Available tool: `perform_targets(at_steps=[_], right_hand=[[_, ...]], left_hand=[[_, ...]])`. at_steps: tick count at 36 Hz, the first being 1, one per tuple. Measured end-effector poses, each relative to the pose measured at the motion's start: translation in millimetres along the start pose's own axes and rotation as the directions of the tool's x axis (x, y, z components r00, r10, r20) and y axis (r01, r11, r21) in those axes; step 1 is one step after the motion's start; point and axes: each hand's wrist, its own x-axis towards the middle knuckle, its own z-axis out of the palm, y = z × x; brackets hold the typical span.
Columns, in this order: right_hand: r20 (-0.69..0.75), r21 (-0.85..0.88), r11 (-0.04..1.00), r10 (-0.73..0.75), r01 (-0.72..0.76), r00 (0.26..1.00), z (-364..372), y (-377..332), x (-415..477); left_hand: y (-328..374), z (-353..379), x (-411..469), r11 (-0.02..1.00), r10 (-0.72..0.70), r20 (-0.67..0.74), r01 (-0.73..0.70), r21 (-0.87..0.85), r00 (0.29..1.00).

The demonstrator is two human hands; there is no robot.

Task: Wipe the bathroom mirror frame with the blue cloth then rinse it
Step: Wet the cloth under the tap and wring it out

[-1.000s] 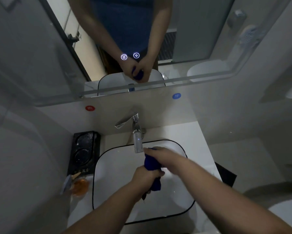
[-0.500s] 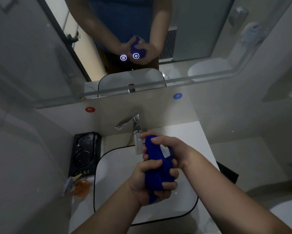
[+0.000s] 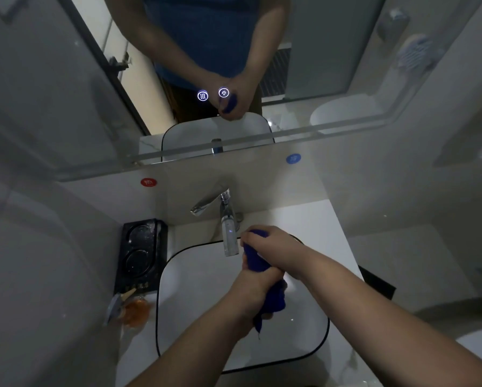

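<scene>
A black tray [image 3: 143, 255] with two round hollows sits on the white counter [image 3: 312, 219] at the far left, touching the wall. Just in front of it lies a small orange item [image 3: 136, 311], too blurred to name. On the wall above, a red round sticker [image 3: 148, 182] is stuck below the mirror [image 3: 66, 79], whose lower edge carries two lit touch icons [image 3: 202, 95]. The chrome faucet [image 3: 228, 227] stands behind the white basin [image 3: 175, 275], its spout reaching over the bowl.

Over the basin, just right of the spout, the left hand [image 3: 255, 289] clenches the lower part of the blue cloth [image 3: 276, 300], a dark tail hanging under the fist. The right hand [image 3: 273, 247] grasps the cloth's upper end, fingers curled round it, so the bunched cloth runs between both fists. Further right, a blue round sticker [image 3: 293, 158] marks the wall.
</scene>
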Motion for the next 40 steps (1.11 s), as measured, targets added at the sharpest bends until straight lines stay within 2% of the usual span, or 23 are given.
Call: perform_targets(at_steps=[3, 6, 8, 10, 11, 12, 14, 16, 17, 18, 19, 21, 23, 25, 29, 33, 36, 38, 40], right_hand=[[-0.065, -0.081, 0.996, -0.041, 0.035, 0.997, 7, 11, 6], [-0.079, -0.24, 0.969, -0.08, 0.059, 0.994, 14, 17, 9], [-0.101, -0.277, 0.959, -0.082, 0.051, 0.992, 18, 23, 13], [-0.151, -0.278, 0.96, -0.075, 0.03, 0.986, 21, 29, 16], [-0.183, -0.267, 0.964, -0.061, 0.01, 0.981, 23, 30, 17], [-0.216, -0.236, 0.972, -0.036, -0.017, 0.976, 23, 32, 19], [-0.275, -0.109, 0.99, 0.054, -0.087, 0.96, 22, 34, 22], [-0.273, 0.05, 0.984, 0.177, -0.17, 0.945, 20, 36, 24], [-0.23, 0.114, 0.971, 0.233, -0.212, 0.945, 18, 35, 23], [-0.156, 0.137, 0.96, 0.265, -0.245, 0.952, 14, 31, 20], [-0.066, 0.14, 0.957, 0.264, -0.253, 0.962, 8, 26, 17], [0.116, 0.199, 0.953, 0.21, -0.229, 0.971, -10, 16, 9], [0.352, 0.431, 0.854, 0.138, -0.291, 0.926, -30, 12, 4], [0.511, 0.531, 0.783, 0.009, -0.324, 0.86, -41, 14, 2], [0.641, 0.484, 0.84, -0.149, -0.246, 0.753, -31, 9, 0], [0.684, 0.529, 0.825, -0.277, -0.199, 0.675, -17, 1, 0], [0.707, 0.552, 0.801, -0.304, -0.23, 0.638, -15, -8, -4], [0.707, 0.518, 0.828, -0.274, -0.214, 0.652, -15, -18, -7], [0.655, 0.412, 0.903, -0.201, -0.121, 0.728, -17, -31, -11]], left_hand=[[-5, -3, 13, 0.99, 0.006, -0.105, 0.009, 0.142, 0.994], [-17, -8, 25, 0.895, 0.112, -0.209, -0.007, 0.447, 0.971], [-18, -11, 32, 0.883, 0.166, -0.217, -0.047, 0.467, 0.962], [-18, -11, 40, 0.911, 0.129, -0.248, -0.016, 0.412, 0.96], [-13, -12, 38, 0.921, 0.078, -0.279, 0.039, 0.389, 0.957], [-15, -14, 45, 0.872, 0.079, -0.273, 0.066, 0.485, 0.959], [-15, -19, 47, 0.862, 0.106, -0.233, 0.027, 0.505, 0.967], [-10, -22, 41, 0.799, 0.004, -0.152, 0.088, 0.595, 0.988], [-9, -25, 40, 0.788, -0.095, -0.125, 0.151, 0.596, 0.988], [-4, -24, 35, 0.785, -0.159, -0.107, 0.192, 0.59, 0.981], [-2, -27, 32, 0.853, -0.205, -0.072, 0.214, 0.475, 0.976], [9, -31, 15, 0.927, -0.233, 0.062, 0.202, 0.317, 0.97], [16, -36, 0, 0.964, -0.253, 0.239, 0.222, 0.149, 0.938], [25, -34, -15, 0.963, -0.221, 0.422, 0.266, -0.051, 0.879], [30, -21, -29, 0.881, -0.114, 0.629, 0.371, -0.294, 0.769], [22, -11, -30, 0.865, -0.056, 0.701, 0.385, -0.321, 0.711], [16, -12, -28, 0.871, 0.036, 0.755, 0.35, -0.345, 0.654], [15, -17, -27, 0.911, 0.029, 0.763, 0.297, -0.285, 0.646], [16, -25, -24, 0.94, -0.041, 0.711, 0.267, -0.21, 0.702]])
